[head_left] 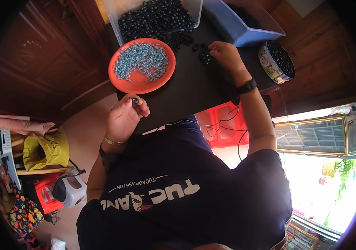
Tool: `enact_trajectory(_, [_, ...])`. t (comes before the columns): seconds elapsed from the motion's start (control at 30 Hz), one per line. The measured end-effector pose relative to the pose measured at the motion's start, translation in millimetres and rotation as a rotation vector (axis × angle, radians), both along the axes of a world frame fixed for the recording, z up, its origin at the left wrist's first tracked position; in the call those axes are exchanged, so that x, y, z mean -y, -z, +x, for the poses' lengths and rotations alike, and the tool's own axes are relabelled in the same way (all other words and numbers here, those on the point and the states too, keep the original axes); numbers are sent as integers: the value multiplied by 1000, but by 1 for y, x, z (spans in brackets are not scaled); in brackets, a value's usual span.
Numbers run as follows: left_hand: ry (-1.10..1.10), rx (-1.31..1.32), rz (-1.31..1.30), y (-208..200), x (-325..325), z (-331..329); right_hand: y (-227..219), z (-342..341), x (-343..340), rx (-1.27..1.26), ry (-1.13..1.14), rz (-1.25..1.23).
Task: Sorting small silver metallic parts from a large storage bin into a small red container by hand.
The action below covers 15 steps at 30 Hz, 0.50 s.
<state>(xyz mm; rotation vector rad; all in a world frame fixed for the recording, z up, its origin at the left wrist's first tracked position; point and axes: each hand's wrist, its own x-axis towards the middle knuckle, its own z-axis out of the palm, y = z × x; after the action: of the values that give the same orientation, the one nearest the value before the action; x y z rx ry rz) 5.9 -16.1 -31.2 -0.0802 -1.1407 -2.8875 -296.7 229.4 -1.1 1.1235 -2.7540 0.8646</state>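
Observation:
My left hand (124, 118) is palm up just in front of the orange plate, its thumb and fingers closed on a small black ring-shaped piece (135, 101). My right hand (228, 58) is over the dark table, fingertips pinched together beside a little cluster of loose black pieces (205, 56). Whether a piece sits between those fingertips is hidden. Small shiny silver-blue metal parts (142, 58) are spread over the orange plate (167, 77), whose near part shows bare.
A clear plastic bin (113, 23) of black pieces stands behind the plate, with some spilled beside it. A bluish bin (257, 35) is at the far right, near a round tin (265, 62) of black pieces. Cables hang over a red stool (223, 125) below the table edge.

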Motion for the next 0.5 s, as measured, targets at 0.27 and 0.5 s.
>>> enact_trajectory(0.27, [-3,18,-19,-11,-5,-9,-39,78,31,857,-384,-641])
enact_trajectory(0.5, [-1,-52,-46,-37,-13,-25,-38,118,66,1025,-577,-757])
